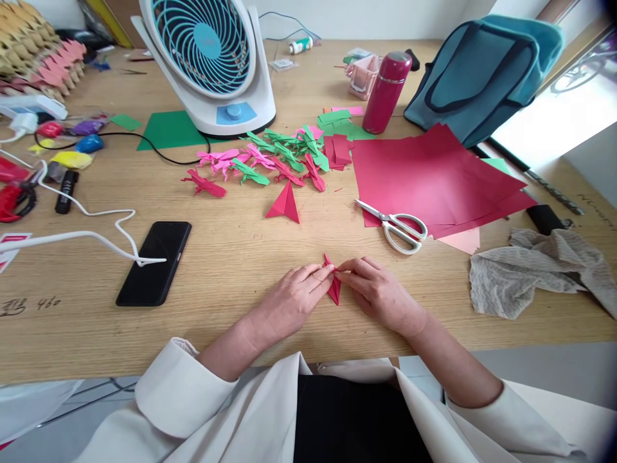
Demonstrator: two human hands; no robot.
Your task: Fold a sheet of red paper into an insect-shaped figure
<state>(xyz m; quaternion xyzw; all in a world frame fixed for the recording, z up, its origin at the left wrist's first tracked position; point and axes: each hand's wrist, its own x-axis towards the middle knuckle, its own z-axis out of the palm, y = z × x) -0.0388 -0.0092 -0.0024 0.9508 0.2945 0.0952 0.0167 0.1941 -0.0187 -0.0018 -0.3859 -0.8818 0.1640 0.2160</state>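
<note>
Between my two hands lies a narrow folded piece of red paper, pointed at both ends, on the wooden table. My left hand presses on it from the left with fingers together. On the other side my right hand pinches its edge near the middle; the fingertips of both hands nearly meet and hide part of the folds. Farther up the table stands a red folded paper triangle. Behind it several green, pink and red folded paper figures lie in a loose pile.
White-handled scissors rest partly on large red paper sheets to the right. A black phone with a white cable lies left. A fan, a red bottle, a blue bag and a grey cloth surround the work area.
</note>
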